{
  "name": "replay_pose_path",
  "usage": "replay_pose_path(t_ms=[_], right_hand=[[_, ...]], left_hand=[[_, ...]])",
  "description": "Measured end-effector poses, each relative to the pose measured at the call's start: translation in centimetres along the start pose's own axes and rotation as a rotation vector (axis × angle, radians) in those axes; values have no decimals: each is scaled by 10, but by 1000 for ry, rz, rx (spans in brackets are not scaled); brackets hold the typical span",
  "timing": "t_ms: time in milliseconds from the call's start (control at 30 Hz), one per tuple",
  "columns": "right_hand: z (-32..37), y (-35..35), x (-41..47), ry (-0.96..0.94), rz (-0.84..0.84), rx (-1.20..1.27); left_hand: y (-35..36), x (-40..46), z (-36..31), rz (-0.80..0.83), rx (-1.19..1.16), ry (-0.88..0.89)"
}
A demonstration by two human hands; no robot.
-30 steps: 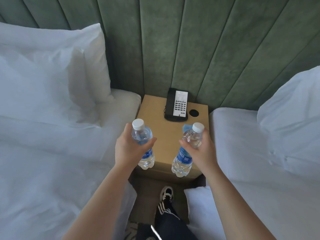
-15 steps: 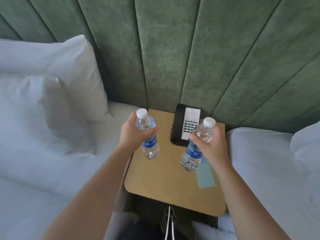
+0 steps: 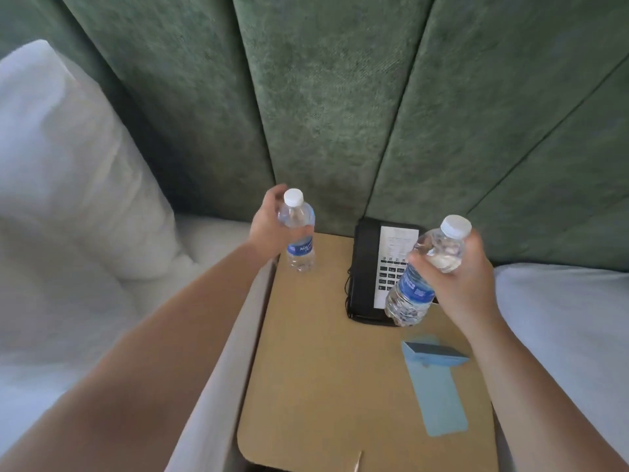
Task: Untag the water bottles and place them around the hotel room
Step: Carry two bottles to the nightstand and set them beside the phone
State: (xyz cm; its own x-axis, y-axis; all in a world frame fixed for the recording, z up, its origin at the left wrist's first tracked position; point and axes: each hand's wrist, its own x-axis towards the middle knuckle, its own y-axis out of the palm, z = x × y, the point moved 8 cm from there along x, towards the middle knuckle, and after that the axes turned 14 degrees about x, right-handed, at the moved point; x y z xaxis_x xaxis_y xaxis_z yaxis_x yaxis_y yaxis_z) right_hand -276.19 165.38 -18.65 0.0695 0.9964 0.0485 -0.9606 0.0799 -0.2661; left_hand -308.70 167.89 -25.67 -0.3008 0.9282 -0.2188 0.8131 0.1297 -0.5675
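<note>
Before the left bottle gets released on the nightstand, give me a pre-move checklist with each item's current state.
1. Left hand holds the left bottle: ok.
2. Left bottle upright: ok.
3. Its base down on the nightstand: cannot tell; it sits at the back left corner, contact unclear.
4. Left bottle apart from the phone: ok.
5. Right hand secure on the right bottle: ok, tilted, above the phone.
6. Tags off both bottles: cannot tell.
</note>
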Motion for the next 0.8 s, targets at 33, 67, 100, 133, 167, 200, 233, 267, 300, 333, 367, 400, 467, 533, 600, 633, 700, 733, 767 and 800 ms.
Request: replay_pose_path(t_ms=[33, 67, 100, 133, 167, 200, 233, 267, 300, 333, 367, 400, 467, 533, 600, 633, 700, 733, 767, 800], right_hand=[[-4, 3, 3, 1, 2, 2], [-9, 6, 6, 6, 7, 3], [-13, 9, 9, 12, 12, 4], [-17, 12, 11, 17, 18, 7], [-21, 15, 13, 19, 23, 11], [-23, 17, 14, 18, 28, 12], [-24, 19, 15, 19, 30, 9], [-25, 21, 15, 22, 30, 6], [-26, 22, 15, 25, 31, 5], [-27, 23, 15, 28, 31, 4], [-28, 24, 15, 33, 30, 2], [-28, 24, 15, 39, 28, -2], [-28, 25, 14, 50, 27, -2], [-28, 26, 13, 56, 27, 15], [-27, 27, 11, 57, 22, 25], [-27, 27, 10, 58, 19, 26], [-28, 27, 9, 62, 17, 30], [-29, 27, 9, 66, 16, 36], [-30, 26, 9, 70, 14, 41], [-31, 25, 9, 72, 11, 43]], left_hand=[[2, 9, 5, 1, 7, -8], [6, 17, 10, 10, 15, -17], [10, 25, 15, 32, 25, -26], [15, 31, 20, 64, 41, -29], [20, 36, 25, 97, 53, -28], [23, 41, 29, 123, 57, -19], [25, 44, 32, 137, 49, -8], [24, 46, 33, 145, 42, -3], [23, 49, 36, 163, 40, -2], [23, 51, 37, 198, 47, 1], [24, 52, 39, 233, 54, 4], [23, 51, 39, 245, 54, 6], [19, 50, 41, 171, 31, -47], [16, 46, 46, 22, 60, -163], [20, 40, 51, -69, 100, -264], [23, 39, 54, -86, 92, -292], [27, 38, 57, -99, 29, -301], [28, 39, 58, -97, -13, -290], [28, 40, 58, -92, -46, -276], [27, 41, 58, -88, -66, -261]])
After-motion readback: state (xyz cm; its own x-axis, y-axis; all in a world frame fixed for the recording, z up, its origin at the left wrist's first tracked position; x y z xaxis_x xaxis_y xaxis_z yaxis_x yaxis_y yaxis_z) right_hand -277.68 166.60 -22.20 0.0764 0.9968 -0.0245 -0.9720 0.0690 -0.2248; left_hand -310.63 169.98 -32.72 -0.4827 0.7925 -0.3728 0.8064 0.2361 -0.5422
